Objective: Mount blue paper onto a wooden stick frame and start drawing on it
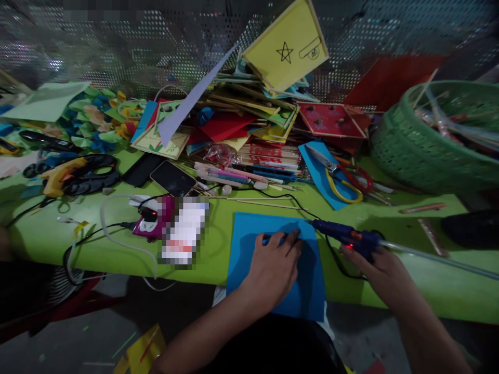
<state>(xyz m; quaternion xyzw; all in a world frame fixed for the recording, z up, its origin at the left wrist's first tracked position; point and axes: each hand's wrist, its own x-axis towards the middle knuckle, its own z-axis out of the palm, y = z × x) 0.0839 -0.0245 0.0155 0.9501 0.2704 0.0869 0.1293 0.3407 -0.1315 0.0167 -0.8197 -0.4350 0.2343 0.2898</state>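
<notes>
A blue sheet of paper point(249, 244) lies at the near edge of the green table point(117, 244). My left hand point(273, 265) rests on it, fingers curled over a small blue piece at its upper part. My right hand point(380, 265) grips a blue glue gun point(346, 238) with a lit red lamp. Its nozzle points left and reaches the sheet's top right corner, just right of my left fingertips. A glue stick point(440, 257) pokes out of the gun's back toward the right.
At the table's back sits a heap of coloured paper frames and sticks point(253, 119). Scissors point(339, 176) lie on a blue sheet. A green basket point(436, 135) stands at right. A phone point(173, 178), cables and another glue gun point(62, 174) lie at left.
</notes>
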